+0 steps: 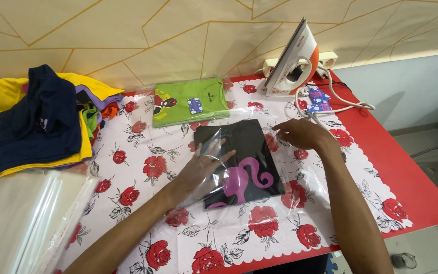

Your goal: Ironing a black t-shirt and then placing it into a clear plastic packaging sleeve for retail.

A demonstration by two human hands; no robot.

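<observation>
Head view shows a folded black shirt (242, 162) with a pink curl print inside a clear plastic bag (300, 177) at mid-table, the left hand (204, 165) flat and open on it, the right hand (300, 133) pinching the bag's far right edge, bare rose-print cloth (143, 167) left and near

A red table (406, 167) stands against a cream wall, covered mostly by a white cloth (143, 152) printed with red roses. On the cloth, near the middle, lies a black shirt (244, 152) in a clear bag. Just behind it lies a green shirt (188, 101), also bagged. At the back right an iron (292, 58) stands upright beside two small blue tags (319, 100). At the left lies a heap of clothes (31, 122), with a stack of clear bags (21, 218) in front.
</observation>
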